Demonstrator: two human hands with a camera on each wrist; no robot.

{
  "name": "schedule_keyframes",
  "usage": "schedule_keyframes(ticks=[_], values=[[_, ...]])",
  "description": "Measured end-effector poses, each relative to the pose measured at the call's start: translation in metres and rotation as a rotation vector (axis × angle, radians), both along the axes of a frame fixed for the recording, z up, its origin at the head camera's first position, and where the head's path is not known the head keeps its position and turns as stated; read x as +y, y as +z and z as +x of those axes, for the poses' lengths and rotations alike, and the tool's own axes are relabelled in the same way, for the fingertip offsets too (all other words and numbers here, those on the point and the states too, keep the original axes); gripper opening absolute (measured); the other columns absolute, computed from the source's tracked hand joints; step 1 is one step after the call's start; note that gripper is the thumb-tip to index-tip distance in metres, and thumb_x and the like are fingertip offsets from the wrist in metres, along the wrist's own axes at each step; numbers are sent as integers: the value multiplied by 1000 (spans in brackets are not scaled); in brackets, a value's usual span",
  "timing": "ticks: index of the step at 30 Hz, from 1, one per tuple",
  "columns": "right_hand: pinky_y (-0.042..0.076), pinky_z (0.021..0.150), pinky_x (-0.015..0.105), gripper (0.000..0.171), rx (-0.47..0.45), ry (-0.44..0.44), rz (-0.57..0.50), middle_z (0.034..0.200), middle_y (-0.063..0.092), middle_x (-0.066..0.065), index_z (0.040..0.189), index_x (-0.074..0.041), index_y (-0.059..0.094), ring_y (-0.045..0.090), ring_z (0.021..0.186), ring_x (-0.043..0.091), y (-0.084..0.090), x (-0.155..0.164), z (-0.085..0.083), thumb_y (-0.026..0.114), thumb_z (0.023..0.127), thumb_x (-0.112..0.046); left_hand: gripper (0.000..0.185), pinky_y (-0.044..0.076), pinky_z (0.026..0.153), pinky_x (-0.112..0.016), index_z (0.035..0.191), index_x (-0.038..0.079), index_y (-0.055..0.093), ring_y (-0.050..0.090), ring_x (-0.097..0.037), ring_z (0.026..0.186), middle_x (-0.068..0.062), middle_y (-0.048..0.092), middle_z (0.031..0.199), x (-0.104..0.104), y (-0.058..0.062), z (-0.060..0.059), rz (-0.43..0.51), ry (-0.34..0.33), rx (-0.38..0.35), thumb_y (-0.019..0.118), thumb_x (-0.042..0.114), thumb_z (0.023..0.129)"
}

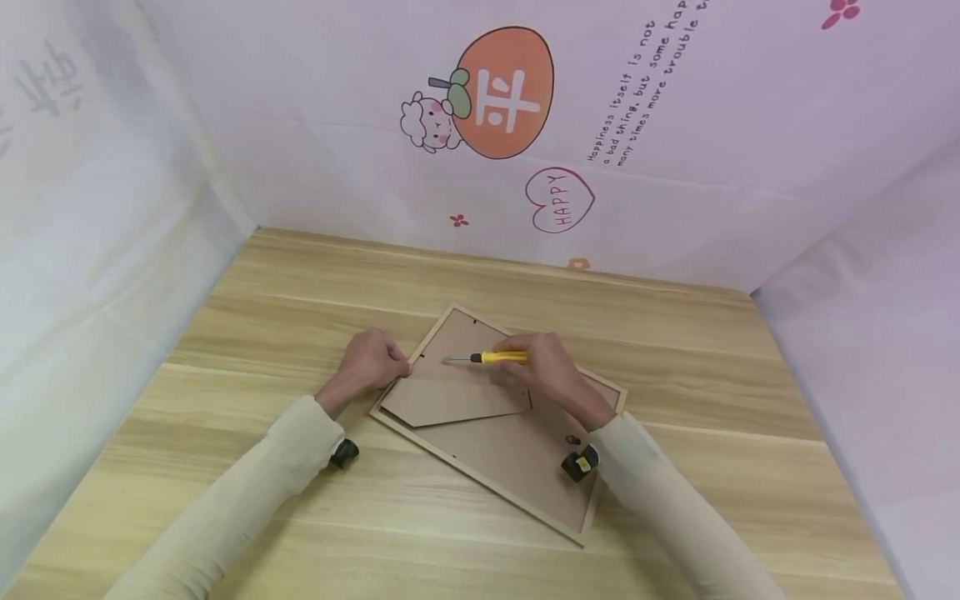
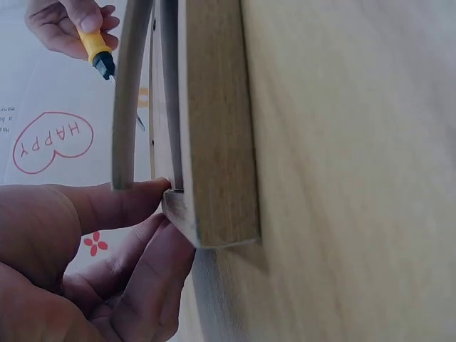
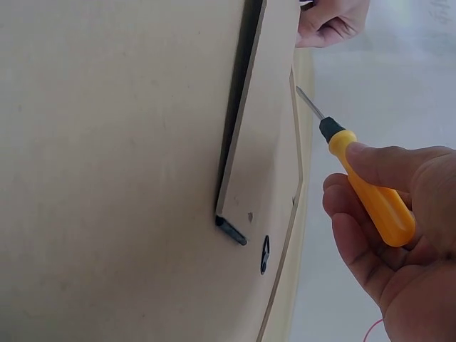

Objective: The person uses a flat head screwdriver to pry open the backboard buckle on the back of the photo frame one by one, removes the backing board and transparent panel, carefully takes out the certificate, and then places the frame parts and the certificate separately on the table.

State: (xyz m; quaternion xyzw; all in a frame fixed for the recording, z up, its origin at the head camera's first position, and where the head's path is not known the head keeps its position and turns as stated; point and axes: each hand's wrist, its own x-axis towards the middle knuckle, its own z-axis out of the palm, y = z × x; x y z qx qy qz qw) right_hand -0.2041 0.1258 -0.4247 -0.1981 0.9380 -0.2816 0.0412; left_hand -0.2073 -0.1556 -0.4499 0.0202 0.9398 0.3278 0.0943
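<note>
A wooden picture frame point(image 1: 487, 482) lies face down, its brown backboard point(image 1: 517, 458) showing. On the backboard is a stand flap point(image 1: 450, 404), its free edge slightly raised. My left hand point(image 1: 371, 362) pinches the frame's left edge, thumb on top and fingers against the outer side, as the left wrist view shows. In my right hand point(image 1: 543, 367) I grip a yellow-handled screwdriver point(image 3: 374, 196). Its shaft points left, with the tip over the upper part of the backboard. A dark hinge point(image 3: 231, 231) joins the flap's end to the board.
The frame rests on a wood-grain table point(image 1: 300, 283). White printed cloth point(image 1: 337, 150) hangs behind and along both sides. A small dark hanger point(image 1: 572, 440) sits on the backboard near my right wrist, and small dark tabs point(image 1: 422, 356) line the frame's inner edge.
</note>
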Motion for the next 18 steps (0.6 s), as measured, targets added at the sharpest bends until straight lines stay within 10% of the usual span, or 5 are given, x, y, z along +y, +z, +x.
schedule_keyframes(ticks=[6, 18], values=[[56, 84, 39, 21, 15, 9, 0, 110, 74, 9, 108, -9, 75, 68, 97, 20, 3, 1, 0, 74, 88, -14, 10, 51, 51, -22, 84, 6, 79, 64, -10, 54, -13, 76, 91, 0, 2, 0, 91, 57, -96, 80, 15, 79], [56, 84, 38, 22, -3, 6, 1, 112, 73, 8, 109, -10, 75, 67, 100, 19, 1, -2, 1, 74, 87, -12, 5, 53, 53, -21, 80, 8, 79, 67, -12, 66, -14, 75, 104, 8, -2, 14, 147, 116, -101, 80, 13, 79]])
